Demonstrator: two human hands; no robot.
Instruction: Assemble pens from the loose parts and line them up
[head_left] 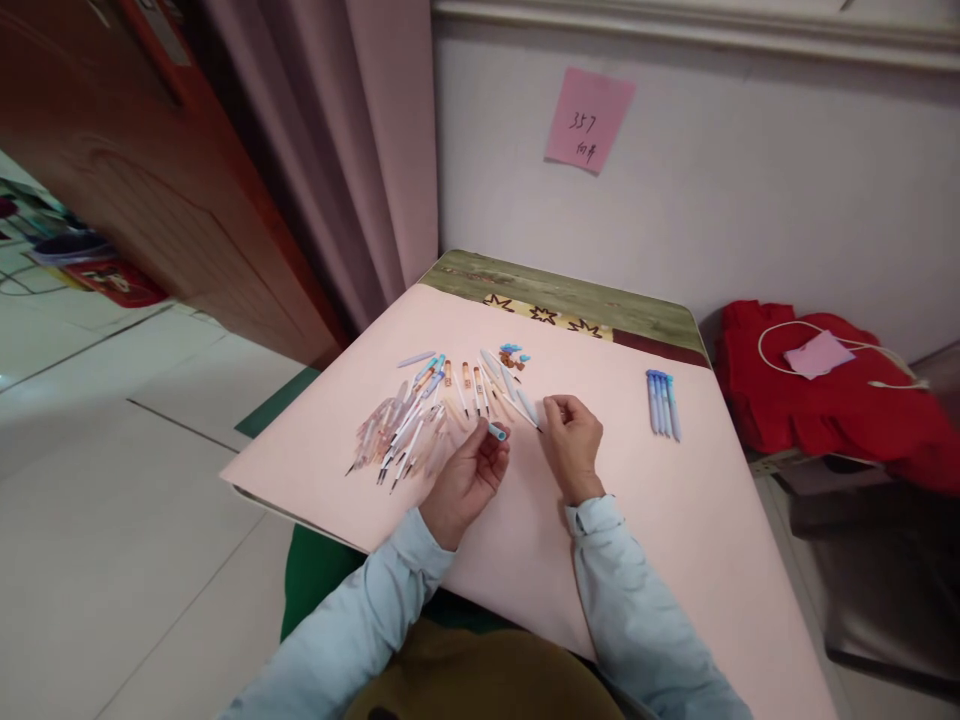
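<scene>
Pale-blue sleeves (637,590), five and seven o'clock | left hand (472,475) pinches blue tube (496,431) | right hand (574,440) curled, holding? can't tell | slack pinch could drop tube among pen parts (382,430), nine o'clock

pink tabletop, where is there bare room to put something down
The pink tabletop has bare patches between the right hand and the row of blue pens, and nearer than that row, beside the right sleeve. It is crowded ahead and left of the left hand, where loose pen parts lie scattered.
</scene>
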